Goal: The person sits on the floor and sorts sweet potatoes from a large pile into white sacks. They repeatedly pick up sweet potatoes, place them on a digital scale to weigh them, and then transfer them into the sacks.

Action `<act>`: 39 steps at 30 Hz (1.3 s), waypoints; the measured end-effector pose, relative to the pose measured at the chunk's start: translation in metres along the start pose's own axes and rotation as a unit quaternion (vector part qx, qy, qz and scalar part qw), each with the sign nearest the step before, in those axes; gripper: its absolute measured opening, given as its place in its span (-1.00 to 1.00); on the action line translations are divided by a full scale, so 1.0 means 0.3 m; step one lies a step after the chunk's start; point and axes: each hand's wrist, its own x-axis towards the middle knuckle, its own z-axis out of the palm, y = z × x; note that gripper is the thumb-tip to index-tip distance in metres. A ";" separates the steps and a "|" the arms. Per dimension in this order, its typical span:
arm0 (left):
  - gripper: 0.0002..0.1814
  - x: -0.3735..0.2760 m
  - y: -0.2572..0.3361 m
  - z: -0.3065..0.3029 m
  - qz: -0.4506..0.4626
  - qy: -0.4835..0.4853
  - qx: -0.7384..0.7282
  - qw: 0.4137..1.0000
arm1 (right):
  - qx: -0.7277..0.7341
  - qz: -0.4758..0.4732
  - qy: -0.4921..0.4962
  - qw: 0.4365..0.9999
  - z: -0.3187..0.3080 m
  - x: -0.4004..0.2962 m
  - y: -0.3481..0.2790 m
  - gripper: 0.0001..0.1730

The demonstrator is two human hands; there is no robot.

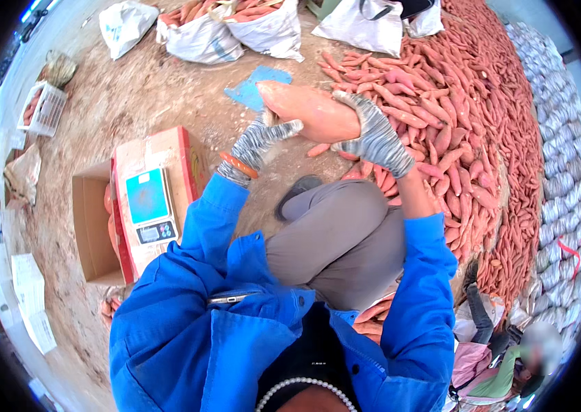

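A very large sweet potato (311,110) is held up in front of me, pointing to the left. My right hand (375,134), in a grey knit glove, wraps its right end. At the lower left side my gloved left hand (259,141) supports it, thumb laid along its skin and an orange band on the wrist. To the left, a digital scale (148,198) with a blue plate rests on a cardboard carton (161,144). A blue flat sheet (257,85) lies on the dirt floor, partly hidden behind the sweet potato.
A big heap of sweet potatoes (455,129) spreads along the right. White woven sacks (264,33) stand at the far side, some filled. An open cardboard box (94,226) adjoins the carton. A white crate (45,110) sits at far left. Another person (496,371) is at lower right.
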 end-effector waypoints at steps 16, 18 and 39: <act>-0.16 -0.278 -0.017 -0.229 0.142 0.095 -0.115 0.979 | 0.540 0.164 -0.092 0.820 0.301 0.022 0.024 -0.29; -0.15 -0.325 -0.005 -0.264 0.129 0.101 -0.104 0.981 | 0.591 0.199 -0.120 0.773 0.349 0.039 -0.015 -0.44; -0.54 -0.552 0.029 -0.514 0.181 0.060 0.599 0.778 | 0.290 0.072 -0.043 0.953 0.405 0.028 -0.070 -0.58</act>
